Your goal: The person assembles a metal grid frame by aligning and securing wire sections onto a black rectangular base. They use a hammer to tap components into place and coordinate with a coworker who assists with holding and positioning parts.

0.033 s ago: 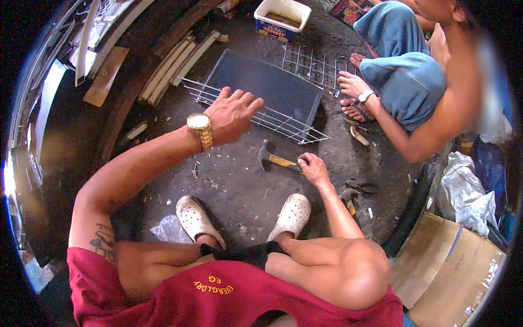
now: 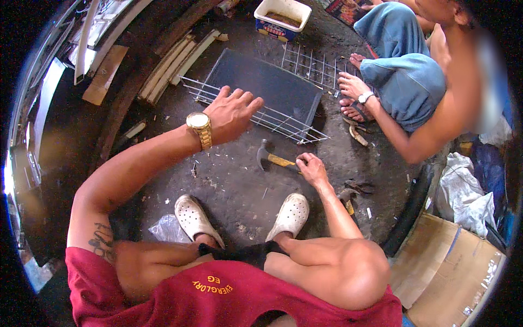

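White plastic tub (image 2: pixel 283 16) top centre, cardboard box (image 2: pixel 452 261) lower right, pliers (image 2: pixel 357 187), 2 white clogs (image 2: pixel 291 213)

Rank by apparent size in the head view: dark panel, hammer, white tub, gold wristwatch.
1. dark panel, clearly largest.
2. white tub, though it sits farther from the camera, so true size is unsure.
3. hammer, handle partly hidden under the right hand.
4. gold wristwatch on the left hand, smallest.

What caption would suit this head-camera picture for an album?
Crouched on the ground, left hand resting on a white wire rack, right hand gripping a hammer.
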The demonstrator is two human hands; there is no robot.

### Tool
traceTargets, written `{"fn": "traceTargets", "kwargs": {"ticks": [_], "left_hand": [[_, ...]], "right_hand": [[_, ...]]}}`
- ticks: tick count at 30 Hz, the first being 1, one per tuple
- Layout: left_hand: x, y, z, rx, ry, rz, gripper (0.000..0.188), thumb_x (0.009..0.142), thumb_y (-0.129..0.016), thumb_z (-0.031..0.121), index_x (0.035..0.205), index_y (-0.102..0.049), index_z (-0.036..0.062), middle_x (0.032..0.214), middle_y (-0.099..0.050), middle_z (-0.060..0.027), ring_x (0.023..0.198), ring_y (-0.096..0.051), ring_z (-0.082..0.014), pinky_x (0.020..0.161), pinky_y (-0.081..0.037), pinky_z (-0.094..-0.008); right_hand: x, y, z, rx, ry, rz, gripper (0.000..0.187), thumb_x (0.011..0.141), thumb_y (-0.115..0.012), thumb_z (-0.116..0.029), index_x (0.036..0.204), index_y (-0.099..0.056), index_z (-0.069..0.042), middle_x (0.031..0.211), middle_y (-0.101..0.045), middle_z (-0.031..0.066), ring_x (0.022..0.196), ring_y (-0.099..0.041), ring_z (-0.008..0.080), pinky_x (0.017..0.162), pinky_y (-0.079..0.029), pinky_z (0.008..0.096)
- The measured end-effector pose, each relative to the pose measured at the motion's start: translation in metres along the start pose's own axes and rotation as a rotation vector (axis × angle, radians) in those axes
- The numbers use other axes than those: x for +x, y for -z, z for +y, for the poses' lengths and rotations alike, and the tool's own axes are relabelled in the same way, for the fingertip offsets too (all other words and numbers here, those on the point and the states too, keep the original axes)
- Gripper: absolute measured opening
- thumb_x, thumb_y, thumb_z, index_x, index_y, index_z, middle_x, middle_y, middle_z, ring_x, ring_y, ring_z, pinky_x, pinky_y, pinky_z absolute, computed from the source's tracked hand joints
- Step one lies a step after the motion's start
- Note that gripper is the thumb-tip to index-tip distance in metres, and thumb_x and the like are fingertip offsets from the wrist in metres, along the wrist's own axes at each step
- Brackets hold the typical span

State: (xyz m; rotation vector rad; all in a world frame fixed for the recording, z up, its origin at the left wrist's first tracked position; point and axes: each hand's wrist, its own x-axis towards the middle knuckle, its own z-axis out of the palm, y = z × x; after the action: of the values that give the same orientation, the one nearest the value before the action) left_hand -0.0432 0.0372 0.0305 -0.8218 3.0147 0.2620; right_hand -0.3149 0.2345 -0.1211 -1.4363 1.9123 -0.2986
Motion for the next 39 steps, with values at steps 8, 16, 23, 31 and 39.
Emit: {"fn": "traceTargets", "kwargs": {"ticks": [8,16,23,31,39], "left_hand": [[-0.002,-0.009,-0.004,0.011,-0.062,0.131,0.046,0.08,-0.063,0.01,0.124,-0.051,0.007,0.107,-0.059,-0.0119,0.105,-0.057,-0.0297,0.088,-0.043,-0.0481],[0.0,-0.016,-0.007,0.048,-0.042,0.087,0.051,0.08,-0.063,0.015,0.129,-0.05,0.0092,0.109,-0.058,-0.0086,0.105,-0.056,-0.0254,0.087,-0.042,-0.0437],[0.0,-0.02,-0.007,0.087,-0.07,0.131,0.047,0.082,-0.061,0.013,0.128,-0.052,0.0095,0.101,-0.058,-0.0081,0.1,-0.057,-0.025,0.085,-0.044,-0.0442],[0.0,-0.022,-0.006,0.108,-0.079,0.197,0.032,0.087,-0.058,0.018,0.117,-0.056,0.0088,0.101,-0.062,-0.0073,0.098,-0.061,-0.0235,0.079,-0.045,-0.0416],[0.001,-0.026,-0.006,0.12,-0.054,0.186,0.039,0.084,-0.06,0.018,0.122,-0.053,0.0113,0.097,-0.057,-0.0049,0.095,-0.057,-0.0211,0.079,-0.043,-0.0404]], "right_hand": [[-0.007,-0.01,-0.001,-0.071,0.082,0.083,0.019,0.088,-0.065,-0.023,0.097,-0.067,-0.006,0.093,-0.061,0.0113,0.096,-0.059,0.0283,0.085,-0.048,0.0398],[-0.001,-0.011,0.003,-0.005,0.018,-0.029,0.023,0.089,-0.062,-0.024,0.101,-0.065,-0.005,0.107,-0.063,0.0176,0.099,-0.06,0.0359,0.086,-0.048,0.0448],[-0.001,-0.009,0.005,-0.096,0.032,-0.024,0.021,0.088,-0.063,-0.024,0.1,-0.067,-0.007,0.106,-0.064,0.0166,0.094,-0.063,0.0338,0.08,-0.05,0.0445],[-0.003,-0.008,0.007,-0.094,0.101,0.042,0.021,0.09,-0.063,-0.02,0.102,-0.068,-0.004,0.097,-0.066,0.0133,0.083,-0.064,0.0259,0.077,-0.051,0.0359],[-0.002,-0.008,0.006,-0.078,0.057,0.0,0.02,0.089,-0.064,-0.022,0.1,-0.069,-0.006,0.096,-0.065,0.015,0.093,-0.062,0.034,0.083,-0.049,0.043]]}}
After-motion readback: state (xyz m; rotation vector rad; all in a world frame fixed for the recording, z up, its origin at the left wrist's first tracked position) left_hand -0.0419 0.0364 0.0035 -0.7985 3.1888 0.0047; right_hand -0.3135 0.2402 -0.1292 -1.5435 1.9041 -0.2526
